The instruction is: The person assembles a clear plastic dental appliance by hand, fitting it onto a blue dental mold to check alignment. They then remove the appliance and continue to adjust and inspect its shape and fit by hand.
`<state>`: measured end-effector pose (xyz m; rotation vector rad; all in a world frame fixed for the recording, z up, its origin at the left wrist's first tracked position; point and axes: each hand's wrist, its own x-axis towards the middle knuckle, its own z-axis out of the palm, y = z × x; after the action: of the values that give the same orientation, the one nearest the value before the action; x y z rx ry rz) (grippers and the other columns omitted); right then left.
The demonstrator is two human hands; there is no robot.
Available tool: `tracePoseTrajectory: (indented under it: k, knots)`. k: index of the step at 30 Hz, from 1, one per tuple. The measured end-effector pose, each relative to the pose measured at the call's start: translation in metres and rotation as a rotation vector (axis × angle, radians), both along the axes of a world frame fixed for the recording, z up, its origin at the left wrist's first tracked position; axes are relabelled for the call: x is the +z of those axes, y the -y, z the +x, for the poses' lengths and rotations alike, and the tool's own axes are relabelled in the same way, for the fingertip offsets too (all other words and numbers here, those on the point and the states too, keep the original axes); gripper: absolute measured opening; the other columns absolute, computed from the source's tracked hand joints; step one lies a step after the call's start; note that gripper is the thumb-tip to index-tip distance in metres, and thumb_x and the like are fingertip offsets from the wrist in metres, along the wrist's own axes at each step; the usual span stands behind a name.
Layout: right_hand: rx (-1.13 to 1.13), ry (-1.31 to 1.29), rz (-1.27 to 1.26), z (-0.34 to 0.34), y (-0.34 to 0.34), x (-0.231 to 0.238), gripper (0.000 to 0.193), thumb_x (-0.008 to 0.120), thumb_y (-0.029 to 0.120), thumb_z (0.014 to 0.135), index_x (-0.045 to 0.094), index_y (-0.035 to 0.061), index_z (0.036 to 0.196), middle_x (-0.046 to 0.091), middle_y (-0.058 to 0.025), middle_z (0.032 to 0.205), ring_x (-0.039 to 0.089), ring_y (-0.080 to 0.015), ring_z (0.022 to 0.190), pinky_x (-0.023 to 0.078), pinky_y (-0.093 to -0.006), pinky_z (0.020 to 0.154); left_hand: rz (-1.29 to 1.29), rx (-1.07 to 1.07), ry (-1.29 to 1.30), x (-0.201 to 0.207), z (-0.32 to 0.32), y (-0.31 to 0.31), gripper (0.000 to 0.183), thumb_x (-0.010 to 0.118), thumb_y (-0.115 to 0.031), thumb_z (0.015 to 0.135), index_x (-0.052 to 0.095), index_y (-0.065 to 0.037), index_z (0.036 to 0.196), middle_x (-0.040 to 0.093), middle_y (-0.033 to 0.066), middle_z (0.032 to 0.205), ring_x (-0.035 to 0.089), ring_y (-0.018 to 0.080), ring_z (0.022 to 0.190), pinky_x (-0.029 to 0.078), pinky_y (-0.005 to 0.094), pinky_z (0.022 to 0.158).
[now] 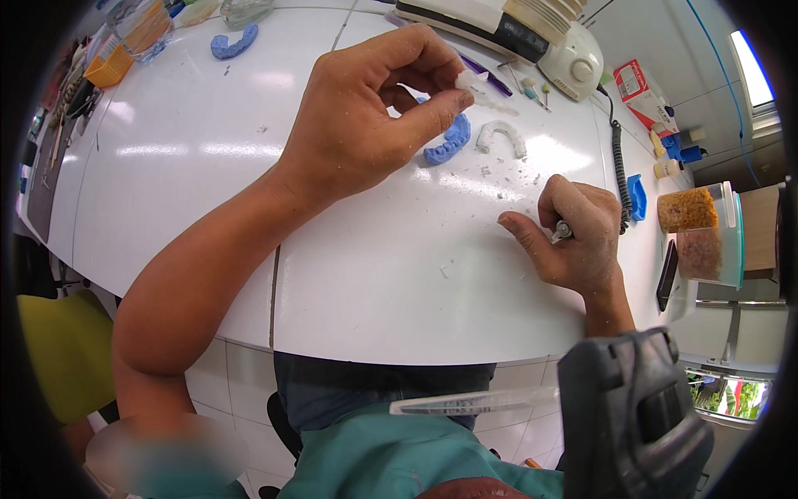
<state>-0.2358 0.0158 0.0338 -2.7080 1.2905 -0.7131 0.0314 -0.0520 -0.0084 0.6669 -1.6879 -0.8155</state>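
Note:
My left hand [378,108] is raised over the far middle of the table, its thumb and fingers pinching a small whitish, translucent piece [467,81]. Just beyond its thumb lies a blue horseshoe-shaped dental mould [453,143], partly hidden by the hand. A pale, translucent dental arch [504,136] lies to the right of that mould, with white crumbs around it. My right hand [578,229] rests near the table's right side, closed around a slim handpiece [563,230]. Only the round metallic end of the handpiece shows; the fingers cover the rest.
A white machine with a knob [573,62] stands at the back, and a black coiled cord [618,170] runs down beside my right hand. Small burs [536,91] and a purple pen [486,75] lie before it. Containers [698,233] stand right; another blue mould [234,41] lies far left.

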Motion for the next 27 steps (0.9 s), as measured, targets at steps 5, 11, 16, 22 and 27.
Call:
tracePoseTrajectory:
  k: [5, 11, 16, 22, 27]
  knots:
    - [0.001, -0.003, -0.014, 0.0, -0.001, 0.001, 0.044, 0.096, 0.023, 0.077, 0.054, 0.0136, 0.066, 0.052, -0.001, 0.052, 0.049, -0.0165, 0.044, 0.035, -0.0283, 0.044, 0.0, -0.001, 0.02, 0.001, 0.001, -0.002, 0.017, 0.076, -0.002, 0.097, 0.069, -0.004, 0.112, 0.07, 0.0024, 0.099, 0.071, 0.0092, 0.094, 0.059, 0.0216, 0.078]
    - [-0.011, 0.061, -0.083, -0.003, 0.002, -0.003, 0.047, 0.097, 0.034, 0.077, 0.056, 0.0123, 0.068, 0.052, -0.0008, 0.054, 0.048, -0.0136, 0.045, 0.033, -0.0269, 0.043, 0.022, -0.073, -0.002, 0.004, -0.005, -0.009, 0.017, 0.077, 0.002, 0.095, 0.07, -0.001, 0.11, 0.072, 0.0059, 0.101, 0.071, 0.0105, 0.093, 0.06, 0.023, 0.077]
    - [-0.012, 0.156, -0.165, -0.009, 0.005, 0.004, 0.046, 0.099, 0.035, 0.075, 0.06, 0.0095, 0.075, 0.054, -0.0001, 0.056, 0.049, -0.0119, 0.047, 0.034, -0.0254, 0.043, -0.047, -0.168, -0.007, 0.013, -0.011, -0.023, 0.02, 0.077, 0.01, 0.09, 0.071, 0.0, 0.106, 0.073, 0.0089, 0.104, 0.071, 0.0124, 0.092, 0.061, 0.025, 0.074]
    - [0.015, 0.178, -0.23, 0.003, -0.002, 0.006, 0.033, 0.096, 0.016, 0.077, 0.075, 0.0035, 0.099, 0.062, 0.0001, 0.062, 0.054, -0.0082, 0.049, 0.039, -0.023, 0.046, -0.098, -0.203, 0.0, 0.013, -0.014, -0.035, 0.02, 0.078, 0.007, 0.09, 0.071, 0.001, 0.107, 0.073, 0.0091, 0.103, 0.07, 0.0126, 0.089, 0.061, 0.025, 0.072]
    - [0.06, 0.207, -0.291, 0.007, -0.001, -0.002, 0.026, 0.092, 0.007, 0.079, 0.076, 0.0056, 0.1, 0.065, -0.0001, 0.064, 0.054, -0.0087, 0.048, 0.04, -0.0241, 0.047, -0.115, -0.216, 0.002, 0.013, -0.014, -0.039, 0.018, 0.079, 0.004, 0.091, 0.071, 0.001, 0.107, 0.072, 0.0088, 0.102, 0.07, 0.012, 0.088, 0.06, 0.0243, 0.072]
